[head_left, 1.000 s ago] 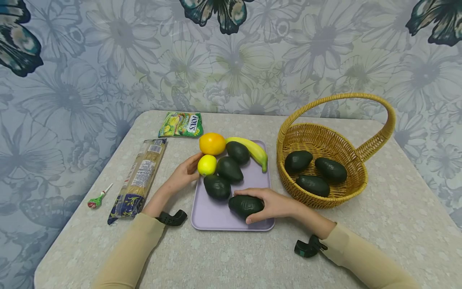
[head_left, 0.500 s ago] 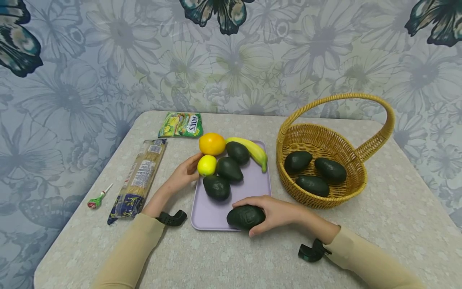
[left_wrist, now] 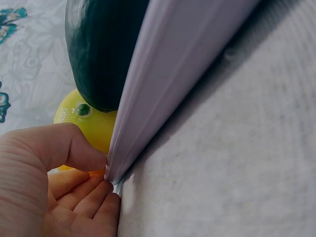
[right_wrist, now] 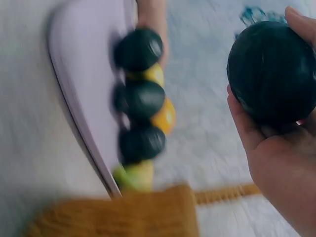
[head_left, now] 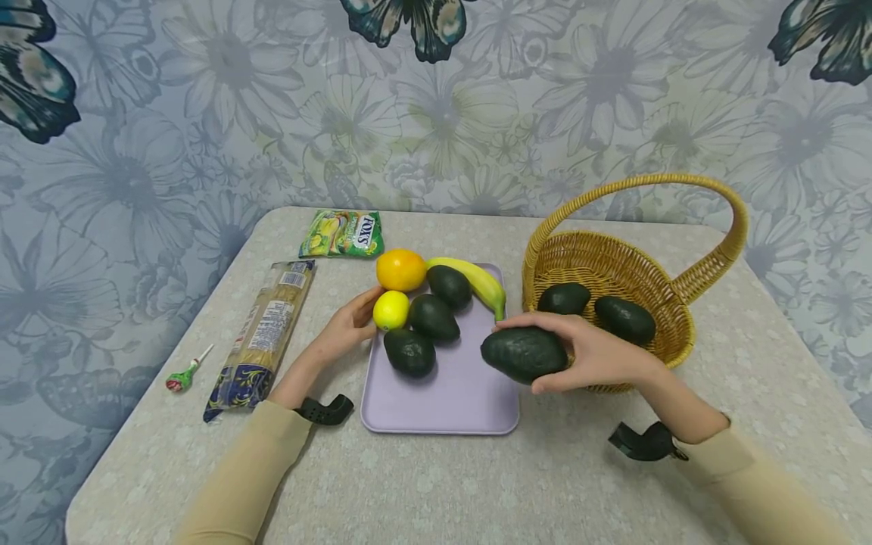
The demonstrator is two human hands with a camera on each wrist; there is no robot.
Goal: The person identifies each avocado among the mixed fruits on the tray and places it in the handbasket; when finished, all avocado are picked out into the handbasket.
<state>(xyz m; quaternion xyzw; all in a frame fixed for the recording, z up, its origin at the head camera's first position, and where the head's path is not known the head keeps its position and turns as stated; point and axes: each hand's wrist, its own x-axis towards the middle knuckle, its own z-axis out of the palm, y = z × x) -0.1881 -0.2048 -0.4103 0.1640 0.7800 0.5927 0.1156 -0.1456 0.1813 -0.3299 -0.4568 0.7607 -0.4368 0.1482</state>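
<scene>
My right hand [head_left: 593, 352] grips a dark green avocado [head_left: 523, 354], held up between the lilac tray [head_left: 470, 409] and the wicker basket [head_left: 674, 363]. The right wrist view shows this avocado [right_wrist: 271, 74] with fingers and thumb around it. At the tray's left edge, beside a lemon [head_left: 391, 310], is my left hand [head_left: 347, 327]. In the left wrist view its thumb and fingertips pinch the tray's rim [left_wrist: 133, 98]. Also on the tray are three avocados [head_left: 409, 353], an orange [head_left: 400, 270] and a banana [head_left: 477, 278]. Two avocados [head_left: 624, 319] show inside the basket; my right hand hides part of it.
Left of the tray lie a long pack of pasta [head_left: 262, 337] and a lollipop [head_left: 182, 378]. A green candy bag [head_left: 342, 234] is near the table's back edge. The basket's tall handle [head_left: 640, 182] arches above it.
My right hand has lifted the avocado off the front of the tray, first toward the near edge, then up and right toward the basket. My left hand stays in place.
</scene>
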